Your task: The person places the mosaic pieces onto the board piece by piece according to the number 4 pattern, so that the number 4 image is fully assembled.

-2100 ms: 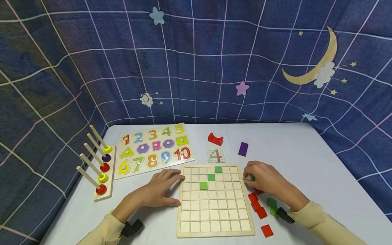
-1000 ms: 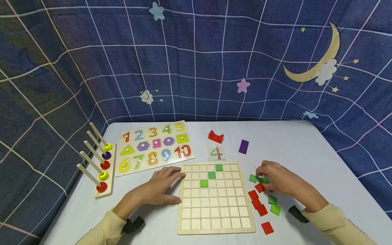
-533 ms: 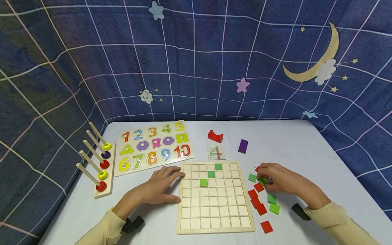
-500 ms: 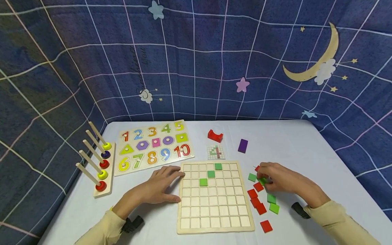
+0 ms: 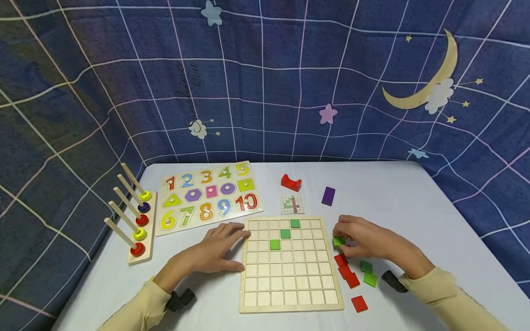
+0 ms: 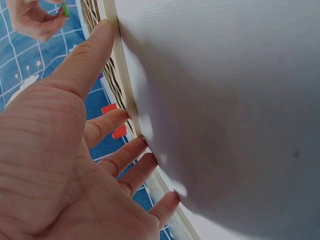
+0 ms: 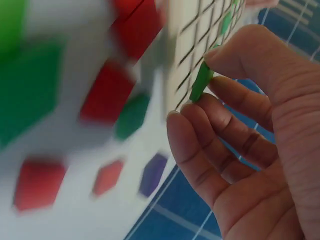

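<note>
Over on the far left there's a peg rack [image 5: 133, 225] with colored rings, then a number puzzle [image 5: 208, 196] next to it. The left hand [image 5: 215, 252] lies flat with fingers spread, pressing against the left edge of the grid board [image 5: 290, 294]. The board has three green squares [image 5: 285, 233] sitting in a diagonal near its top. Just off its right edge, the right hand [image 5: 364, 241] pinches a green tile [image 5: 338, 241] between thumb and fingers, lifted off the table. Loose red tiles [image 5: 347, 274] and green ones [image 5: 367, 273] lie right below that hand.
</note>
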`<state>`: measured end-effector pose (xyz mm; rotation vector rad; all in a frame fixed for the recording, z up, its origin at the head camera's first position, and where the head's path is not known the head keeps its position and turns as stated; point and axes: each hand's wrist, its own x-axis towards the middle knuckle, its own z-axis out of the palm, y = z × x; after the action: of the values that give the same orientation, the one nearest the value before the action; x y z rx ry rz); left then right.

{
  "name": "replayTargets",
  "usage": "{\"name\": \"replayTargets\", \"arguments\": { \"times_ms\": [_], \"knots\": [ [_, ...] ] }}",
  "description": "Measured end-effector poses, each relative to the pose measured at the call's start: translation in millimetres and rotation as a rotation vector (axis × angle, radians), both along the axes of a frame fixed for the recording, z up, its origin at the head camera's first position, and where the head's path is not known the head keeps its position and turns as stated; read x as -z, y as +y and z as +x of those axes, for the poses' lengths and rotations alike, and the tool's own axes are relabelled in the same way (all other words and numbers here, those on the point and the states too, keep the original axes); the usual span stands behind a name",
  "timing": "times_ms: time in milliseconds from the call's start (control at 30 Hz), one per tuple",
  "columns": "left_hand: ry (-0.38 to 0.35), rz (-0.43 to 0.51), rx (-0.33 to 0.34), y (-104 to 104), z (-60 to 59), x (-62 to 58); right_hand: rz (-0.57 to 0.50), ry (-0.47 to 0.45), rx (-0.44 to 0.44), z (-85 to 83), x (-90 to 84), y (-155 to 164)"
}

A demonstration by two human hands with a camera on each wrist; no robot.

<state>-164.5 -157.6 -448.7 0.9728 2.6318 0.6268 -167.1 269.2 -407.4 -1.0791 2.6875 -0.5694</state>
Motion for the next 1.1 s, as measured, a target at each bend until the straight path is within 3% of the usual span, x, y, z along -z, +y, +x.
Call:
{"name": "replayTargets", "arguments": {
  "times_ms": [200, 500, 900, 1100],
  "knots": [
    [0.01, -0.005, 0.001, -1.0, -1.2, -1.0, 0.021, 0.11, -0.115, 7.5, 3.0, -39.8],
    [-0.007, -0.006, -0.004, -1.3, -0.9, 1.1, -0.025, 0.217, -0.189, 10.1, 7.9, -88.9],
    [-0.015, -0.011, -0.002, 0.3, -0.7, 2.4, 0.013, 0.183, -0.222, 9.0, 20.8, -144.8],
    [-0.007, -0.023, -0.003, 0.8, -1.3, 2.2, -0.029, 0.199, -0.202, 8.5, 30.6, -165.1]
  ]
}}
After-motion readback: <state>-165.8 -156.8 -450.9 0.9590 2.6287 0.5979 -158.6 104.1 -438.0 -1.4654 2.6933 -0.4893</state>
